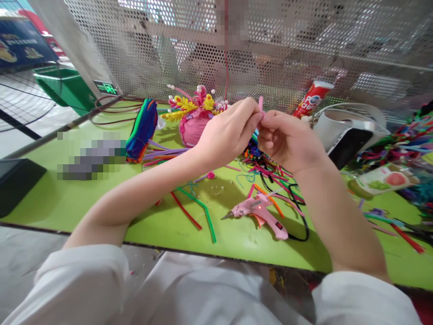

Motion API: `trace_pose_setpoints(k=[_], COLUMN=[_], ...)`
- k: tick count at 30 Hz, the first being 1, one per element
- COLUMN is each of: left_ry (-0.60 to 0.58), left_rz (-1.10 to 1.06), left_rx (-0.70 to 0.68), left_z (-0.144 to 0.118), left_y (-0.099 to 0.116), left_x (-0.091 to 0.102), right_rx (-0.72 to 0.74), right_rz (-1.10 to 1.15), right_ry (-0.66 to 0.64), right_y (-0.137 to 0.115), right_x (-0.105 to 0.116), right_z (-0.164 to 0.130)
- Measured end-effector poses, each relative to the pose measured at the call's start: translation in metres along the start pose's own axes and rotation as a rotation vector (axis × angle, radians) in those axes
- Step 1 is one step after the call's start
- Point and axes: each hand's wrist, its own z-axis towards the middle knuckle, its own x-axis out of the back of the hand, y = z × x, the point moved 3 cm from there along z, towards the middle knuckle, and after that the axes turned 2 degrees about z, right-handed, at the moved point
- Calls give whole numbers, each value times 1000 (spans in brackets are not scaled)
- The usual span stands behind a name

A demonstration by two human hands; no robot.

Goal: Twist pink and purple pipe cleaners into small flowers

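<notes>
Both hands meet in front of us, raised above the green surface. Our left hand comes in from the left with its fingertips pinched shut, and our right hand faces it from the right, fingers curled and closed too; between them they clamp a short pink pipe cleaner. It stands almost upright, its long axis running up and down, the top end poking out just above the fingertips while the rest is hidden inside the grip. Neither hand is nearer: both are on it, fingertips touching.

Sweeping from the left, we see a blue sign with writing too blurred to read, then a green bin with a small dark label whose letters we cannot make out. Next a bundle of blue, green and orange stems lies on the surface, and just beside it a pink yarn ball with yellow flowers and beads, sitting behind our left hand. Below the hands, loose red and green stems lie scattered, and a pink glue gun rests on its side, nozzle pointing left, its black cord looping to the right. Further right a red tube leans against the perforated wall; its lettering starts "PO" and below it "CHI", the rest hidden. Beside it sits a white device, then a packet with a fruit picture.
</notes>
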Motion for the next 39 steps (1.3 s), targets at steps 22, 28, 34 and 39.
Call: trace_pose_setpoints(k=[22, 28, 34, 39], left_ry=[-2, -40, -153, -335], left_rz=[-194, -229, -331, -418], left_rx=[-167, -57, 168, 347], left_z=[5, 6, 10, 10], left_y=[-5, -5, 1, 1], left_x=[-3, -3, -3, -2], right_rx=[81, 325, 827, 1461], right_rz=[-39, -240, -950, -1586], right_ry=[-36, 54, 86, 10], right_y=[-1, -5, -18, -13], right_x=[7, 5, 5, 2], right_z=[2, -1, -22, -26])
